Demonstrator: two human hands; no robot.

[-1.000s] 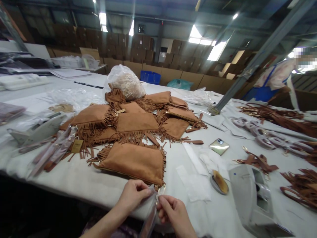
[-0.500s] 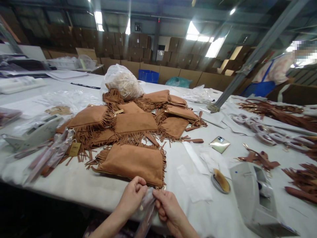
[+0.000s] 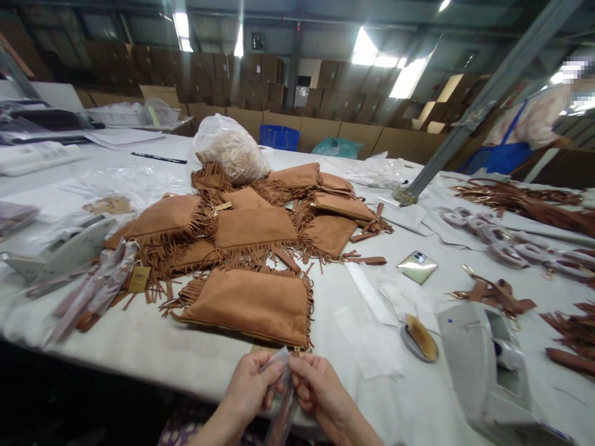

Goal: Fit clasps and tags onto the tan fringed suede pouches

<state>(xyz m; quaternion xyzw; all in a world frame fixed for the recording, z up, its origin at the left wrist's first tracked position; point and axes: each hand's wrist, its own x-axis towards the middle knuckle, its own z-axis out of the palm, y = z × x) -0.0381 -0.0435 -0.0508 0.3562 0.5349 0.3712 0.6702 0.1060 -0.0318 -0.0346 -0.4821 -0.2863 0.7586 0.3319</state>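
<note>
At the table's front edge, my left hand [image 3: 251, 385] pinches translucent plastic wrap at the top of a brown wrapped strap [image 3: 281, 420]. My right hand [image 3: 318, 385] is closed on the strap's upper end, thumb and forefinger pressed together beside the left fingertips. The strap hangs down between both hands; its lower end runs out of view. Just beyond my fingertips lies a tan fringed bag [image 3: 251, 303], zipper side toward me, with small metal hardware at its right corner. Whether the strap is joined to that hardware is hidden by my fingers.
More tan fringed bags [image 3: 255, 229] are piled behind. Wrapped straps [image 3: 95, 285] and a tape dispenser [image 3: 60, 244] lie left. On the right are a phone [image 3: 417, 267], a tape roll [image 3: 419, 338], another dispenser [image 3: 483, 371] and loose straps [image 3: 495, 294]. A metal post [image 3: 446, 148] rises behind; a person [image 3: 520, 133] stands far right.
Both hands have moved slightly down, and the left fingers now grip a raised flap of the plastic wrap. The bag in front stays put. The view has shifted slightly.
</note>
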